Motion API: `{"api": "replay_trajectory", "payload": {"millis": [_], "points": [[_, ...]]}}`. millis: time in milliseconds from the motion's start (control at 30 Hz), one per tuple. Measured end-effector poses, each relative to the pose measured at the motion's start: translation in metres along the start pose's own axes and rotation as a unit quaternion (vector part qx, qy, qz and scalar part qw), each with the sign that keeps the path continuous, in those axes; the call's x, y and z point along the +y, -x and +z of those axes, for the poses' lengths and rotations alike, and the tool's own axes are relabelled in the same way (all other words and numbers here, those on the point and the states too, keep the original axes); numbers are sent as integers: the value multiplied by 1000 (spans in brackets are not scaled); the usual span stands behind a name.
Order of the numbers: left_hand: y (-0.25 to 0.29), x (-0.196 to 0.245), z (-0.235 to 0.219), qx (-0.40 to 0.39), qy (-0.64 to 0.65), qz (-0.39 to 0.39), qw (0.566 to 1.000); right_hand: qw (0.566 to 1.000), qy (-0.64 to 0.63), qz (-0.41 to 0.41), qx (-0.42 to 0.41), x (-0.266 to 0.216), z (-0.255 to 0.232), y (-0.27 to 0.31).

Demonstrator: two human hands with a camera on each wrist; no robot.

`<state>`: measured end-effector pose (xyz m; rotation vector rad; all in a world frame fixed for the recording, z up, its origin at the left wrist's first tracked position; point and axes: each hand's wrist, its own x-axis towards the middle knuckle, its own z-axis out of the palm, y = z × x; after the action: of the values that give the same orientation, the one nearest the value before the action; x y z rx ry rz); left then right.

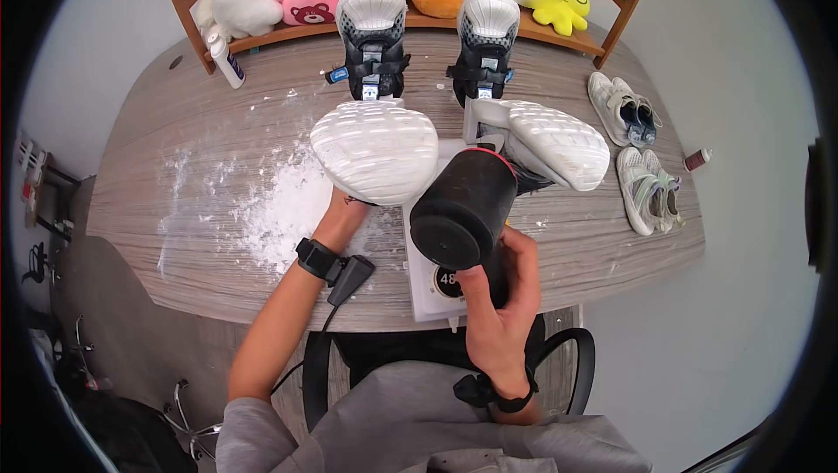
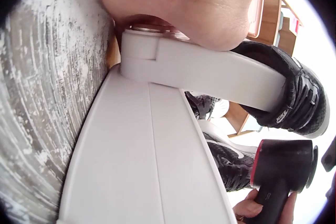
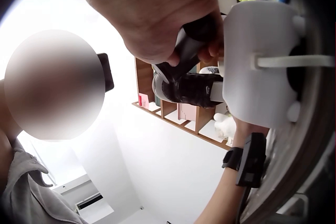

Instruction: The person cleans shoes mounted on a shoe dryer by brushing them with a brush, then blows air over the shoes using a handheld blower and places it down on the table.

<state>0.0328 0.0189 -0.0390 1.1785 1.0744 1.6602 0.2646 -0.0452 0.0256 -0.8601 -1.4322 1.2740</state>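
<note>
A white shoe dryer (image 1: 421, 285) with a round display stands at the table's near edge. Black shoes with white soles sit on its arms, the nearer left shoe (image 1: 374, 152) and right shoe (image 1: 563, 146) with soles turned toward me. My right hand (image 1: 506, 303) grips the handle of a black hair dryer (image 1: 463, 211) with a red ring, held over the display side. Behind the near left shoe, my left hand (image 1: 346, 209) is mostly hidden; in the left wrist view this hand (image 2: 184, 3) curls over the joint of a white dryer arm (image 2: 205, 71), fingertips hidden.
White powder (image 1: 288, 211) is spread over the table's left half. Small shoes (image 1: 642, 194) and a little bottle (image 1: 697, 159) lie at the right edge. A white bottle (image 1: 225, 61) stands at back left, beside a wooden shelf (image 1: 288, 35) of plush toys.
</note>
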Motion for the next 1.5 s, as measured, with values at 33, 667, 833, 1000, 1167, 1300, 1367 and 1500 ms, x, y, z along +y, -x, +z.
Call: {"api": "replay_trajectory", "payload": {"millis": [33,667,833,1000,1167,1300,1367,1500], "points": [[-1,-10,-4,-8,58,-12,998,1000,15,-20,1,0,0,-1],[1,-10,-1,29,41,-10,999,971,-200,71,-106,6,-8,28],[3,-2,5,19,19,-15,1000,924,-339,124,-129,-12,26,27],[6,4,6,-1,-54,4,999,843,-500,154,-124,-6,55,26],[-1,-19,-3,2,29,-13,1000,813,-555,174,-31,-10,76,22],[-1,-22,-6,2,70,-30,997,806,-560,189,-3,-2,78,18],[1,-15,0,10,73,-35,997,809,-555,194,-20,1,74,14],[-1,-18,-4,12,83,-46,995,810,-554,192,-23,4,74,14]]}}
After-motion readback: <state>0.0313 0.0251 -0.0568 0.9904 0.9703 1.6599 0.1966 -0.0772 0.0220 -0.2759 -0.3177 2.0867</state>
